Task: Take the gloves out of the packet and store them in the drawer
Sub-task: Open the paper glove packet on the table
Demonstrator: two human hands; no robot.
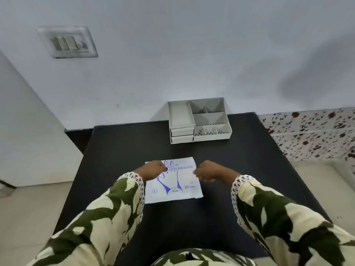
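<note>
The task looks to be at its very start. The packet (173, 180) of gloves lies flat and apparently unopened on the black table (119, 150), in the lower middle of the frame, its printed blue hand outline facing up. No loose gloves are visible anywhere, so they are presumably all inside.

The left hand (153, 169) sits over the packet's upper left corner with fingers curled; whether it pinches the edge or only rests there cannot be told. The right hand (208, 170) is at the packet's right edge, fingers curled in, the fingertips touching or just beside the edge; a firm grip cannot be confirmed.

The grey organiser (199, 120) stands well apart at the far edge of the table, just above centre frame. Its two small drawers (182, 135), stacked at its front left, both appear closed.

Still to do, as I judge it: open the packet, draw out the gloves, pull a drawer open, and put them in.
</note>
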